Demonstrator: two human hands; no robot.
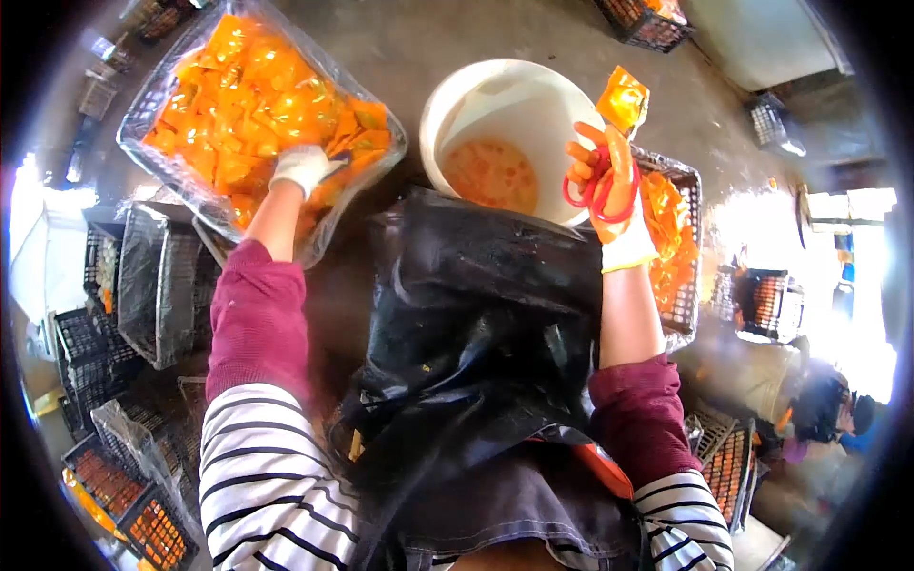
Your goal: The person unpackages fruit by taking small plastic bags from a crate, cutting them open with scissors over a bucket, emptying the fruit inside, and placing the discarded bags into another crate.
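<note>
My left hand (303,171), in a white glove with dark fingers, reaches into a plastic-lined crate (143,162) heaped with shiny orange packets (248,105). Its fingertips are partly lost among the packets, so their grip is unclear. My right hand (614,195), in an orange-coated glove, has red-handled scissors (588,190) looped on its fingers; the blades are hidden. Just beyond those fingers is a single orange packet (625,100); whether they touch it I cannot tell. A white bucket (443,105) between my hands holds orange liquid with pieces (490,173).
On the right, below my right hand, a crate (690,190) contains orange packets or wrappers (666,228). A black apron (476,276) covers my lap up to the bucket. Stacked crates (157,276) stand on the left, and another crate (657,29) is at the top right.
</note>
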